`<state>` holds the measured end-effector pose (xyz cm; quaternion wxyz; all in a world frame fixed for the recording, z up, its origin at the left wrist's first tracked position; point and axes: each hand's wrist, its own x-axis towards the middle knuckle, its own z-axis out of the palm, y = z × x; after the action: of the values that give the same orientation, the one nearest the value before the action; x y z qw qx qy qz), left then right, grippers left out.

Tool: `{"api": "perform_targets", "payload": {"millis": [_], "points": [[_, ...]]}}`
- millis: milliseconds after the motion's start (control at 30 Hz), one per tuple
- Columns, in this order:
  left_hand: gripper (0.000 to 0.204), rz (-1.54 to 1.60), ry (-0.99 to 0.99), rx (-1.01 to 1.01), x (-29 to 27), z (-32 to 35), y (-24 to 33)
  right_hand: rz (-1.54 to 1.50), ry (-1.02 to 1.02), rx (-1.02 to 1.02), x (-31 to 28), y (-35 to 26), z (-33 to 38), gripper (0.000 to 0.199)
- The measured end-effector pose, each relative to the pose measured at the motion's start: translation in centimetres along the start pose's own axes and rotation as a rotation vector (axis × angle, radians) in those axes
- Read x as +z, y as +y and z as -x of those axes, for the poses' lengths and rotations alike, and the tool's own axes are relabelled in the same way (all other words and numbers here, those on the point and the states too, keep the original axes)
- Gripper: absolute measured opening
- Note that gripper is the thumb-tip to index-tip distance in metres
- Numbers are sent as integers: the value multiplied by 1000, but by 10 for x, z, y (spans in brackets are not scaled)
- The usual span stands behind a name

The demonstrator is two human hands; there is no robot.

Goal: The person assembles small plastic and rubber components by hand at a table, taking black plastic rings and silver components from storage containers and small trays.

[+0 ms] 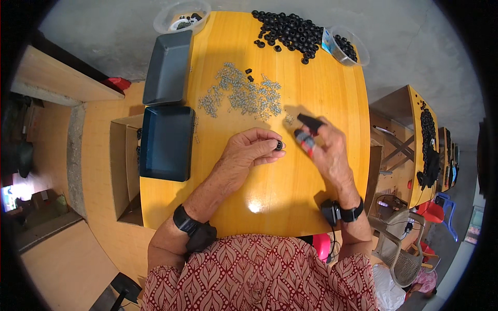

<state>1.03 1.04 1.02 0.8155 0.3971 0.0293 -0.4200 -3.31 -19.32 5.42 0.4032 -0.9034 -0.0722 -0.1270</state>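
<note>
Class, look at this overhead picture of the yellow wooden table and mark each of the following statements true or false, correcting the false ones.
1. The left hand pinches a small black rubber ring. True.
2. The right hand holds a red-and-black handled tool. True.
3. The heap of small silver metal screws lies inside a tray. False: it lies loose on the yellow wooden table.
4. Two dark rectangular plastic trays sit at the table's right edge. False: they sit at its left edge.
5. The pile of black rubber rings lies at the far edge of the table. True.
</note>
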Motion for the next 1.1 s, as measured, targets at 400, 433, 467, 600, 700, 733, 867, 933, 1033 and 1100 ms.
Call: {"api": "perform_targets", "payload": {"millis": [400,433,467,600,700,733,867,933,1033,1100], "points": [[19,114,-12,39,1,0,1,290,-23,-32,13,32,-75,11],[19,113,-12,42,2,0,1,306,-15,-37,14,32,-85,13],[19,110,1,37,3,0,2,320,-7,-42,17,33,-94,15],[19,100,9,30,3,-1,1,408,-19,-75,37,37,-123,19],[20,87,10,24,2,-1,1,533,-145,26,45,29,-133,22],[20,89,14,28,1,-1,1,547,-200,64,46,26,-136,22],[19,110,-1,41,-3,-3,-1,592,-196,11,51,28,-134,22],[19,122,-6,54,-5,-4,0,500,-148,34,48,32,-132,22],[19,146,-4,69,-7,-5,0,383,-80,99,37,36,-130,22],[19,148,-12,72,-9,-6,0,134,-48,252,33,45,-132,16]]}}
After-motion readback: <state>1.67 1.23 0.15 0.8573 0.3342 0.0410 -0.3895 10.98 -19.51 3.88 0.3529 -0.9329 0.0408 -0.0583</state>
